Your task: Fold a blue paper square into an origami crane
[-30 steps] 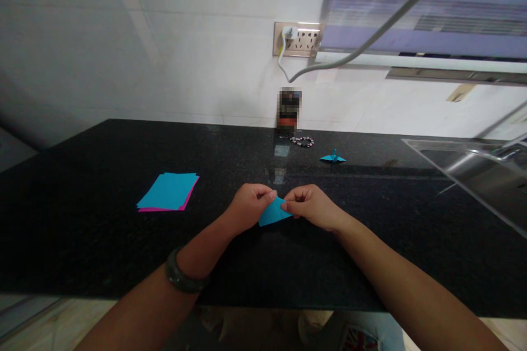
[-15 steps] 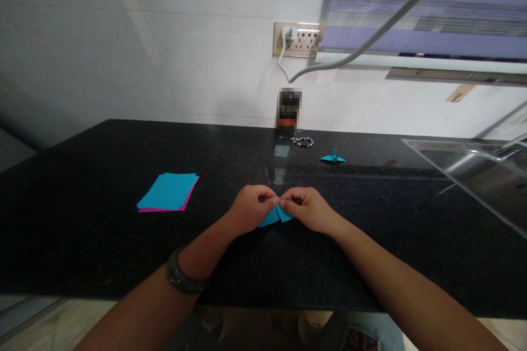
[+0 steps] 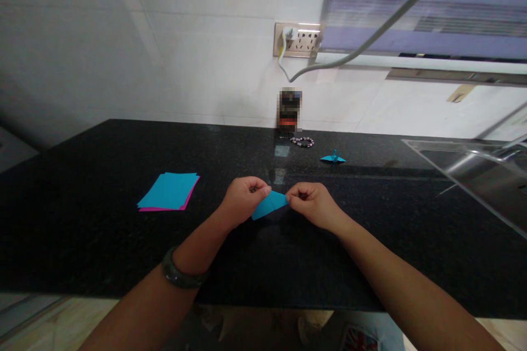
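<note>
Between my two hands is a folded piece of blue origami paper (image 3: 269, 205), held just above or on the black countertop; I cannot tell which. My left hand (image 3: 246, 200) pinches its upper left part, thumb on top, and covers some of that side. At the pointed right tip, the thumb and fingers of my right hand (image 3: 309, 203) are closed on the paper. A finished blue paper crane (image 3: 333, 158) stands farther back to the right, apart from both hands. Off to the left lies a stack of square blue and pink paper sheets (image 3: 169, 192).
A beaded bracelet (image 3: 302, 142) lies at the back, before a blurred upright phone-like object (image 3: 289, 109) against the wall. The metal sink (image 3: 489, 175) is on the right. A grey cable (image 3: 370, 41) hangs from the wall socket (image 3: 298, 40). The countertop (image 3: 102, 247) ends near my forearms.
My hands have moved slightly apart, the left one leftward and up. The paper has turned, so one point now reaches toward my right hand, and more of it shows.
</note>
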`<state>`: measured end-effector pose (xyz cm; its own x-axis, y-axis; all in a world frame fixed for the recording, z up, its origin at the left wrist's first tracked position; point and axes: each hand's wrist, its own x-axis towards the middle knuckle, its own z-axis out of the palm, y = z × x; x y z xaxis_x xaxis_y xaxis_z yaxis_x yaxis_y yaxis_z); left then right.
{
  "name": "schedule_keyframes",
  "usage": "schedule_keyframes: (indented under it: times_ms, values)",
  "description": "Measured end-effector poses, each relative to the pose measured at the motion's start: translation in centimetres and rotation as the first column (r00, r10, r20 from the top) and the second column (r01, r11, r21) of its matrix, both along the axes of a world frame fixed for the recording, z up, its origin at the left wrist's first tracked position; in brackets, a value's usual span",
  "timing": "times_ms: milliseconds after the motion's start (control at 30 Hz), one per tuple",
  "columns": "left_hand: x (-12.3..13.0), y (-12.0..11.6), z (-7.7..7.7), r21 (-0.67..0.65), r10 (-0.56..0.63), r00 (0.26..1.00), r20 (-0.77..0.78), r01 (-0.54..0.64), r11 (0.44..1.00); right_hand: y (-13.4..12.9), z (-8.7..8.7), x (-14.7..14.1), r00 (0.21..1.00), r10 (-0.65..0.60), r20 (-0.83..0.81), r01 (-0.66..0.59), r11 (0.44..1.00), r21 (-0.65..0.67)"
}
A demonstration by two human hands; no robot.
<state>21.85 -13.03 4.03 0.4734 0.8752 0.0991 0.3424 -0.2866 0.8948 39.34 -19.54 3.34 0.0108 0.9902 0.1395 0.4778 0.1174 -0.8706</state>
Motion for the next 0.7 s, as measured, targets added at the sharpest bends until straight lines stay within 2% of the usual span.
schedule_keyframes:
  times_ms: [200,300,400,500,567,700]
  values:
    - [-0.2,0.4,0.3,-0.070,0.098,0.992,0.077,-0.093,0.993,0.3,0.1,1.1,0.998,-0.062,-0.025,0.062,0.998,-0.001]
    - [-0.1,0.2,0.1,-0.133,0.115,0.983,0.144,-0.096,0.986,0.4,0.3,1.1,0.987,-0.082,-0.136,0.079,0.996,-0.027]
    - [0.2,-0.2,0.0,-0.215,0.097,0.964,0.248,-0.043,0.976,0.2,0.4,0.3,0.954,-0.049,-0.296,0.015,0.993,-0.115]
    - [0.6,-0.7,-0.2,-0.278,0.031,0.949,0.315,0.060,0.959,-0.2,0.1,-0.7,0.945,-0.012,-0.326,-0.044,0.985,-0.165]
    - [0.7,-0.9,-0.3,-0.283,0.009,0.950,0.311,0.083,0.955,-0.3,-0.1,-1.3,0.951,-0.037,-0.306,-0.010,0.988,-0.153]
    - [0.7,-0.6,-0.5,-0.222,0.002,0.968,0.251,0.055,0.974,0.0,-0.5,-1.5,0.939,-0.091,-0.332,0.060,0.993,-0.104]
